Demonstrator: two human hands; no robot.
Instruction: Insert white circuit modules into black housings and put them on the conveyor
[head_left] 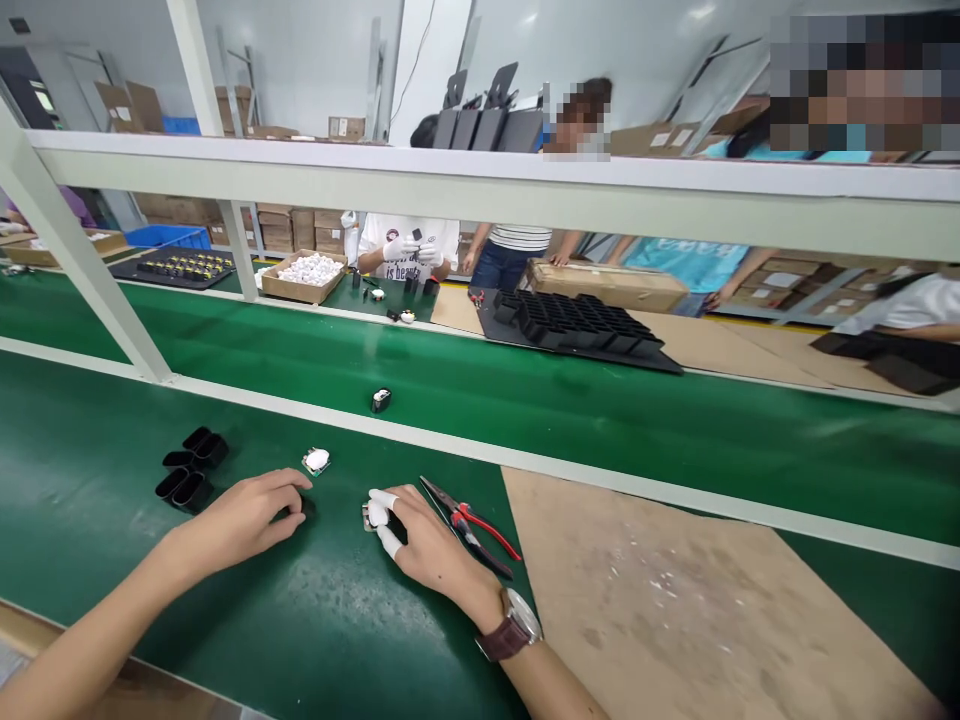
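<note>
My right hand (412, 530), with white covers on thumb and finger and a watch at the wrist, pinches a small white-topped part (377, 514) on the green table. My left hand (259, 510) is curled at the left, its fingers around a dark piece (301, 508) mostly hidden behind them. Just beyond it lies another white-topped part (316, 460) on a small board. Several black oval housings (187, 472) stand left of my left hand. Red-handled pliers (469, 522) and a second dark tool lie right of my right hand.
Brown cardboard (675, 580) covers the table at the right. A green conveyor belt (480, 375) behind a pale rail carries a black part (381, 400). A pale frame beam (480, 195) crosses above. Across the belt, people stand near a box of white parts (304, 275) and black housings (577, 322).
</note>
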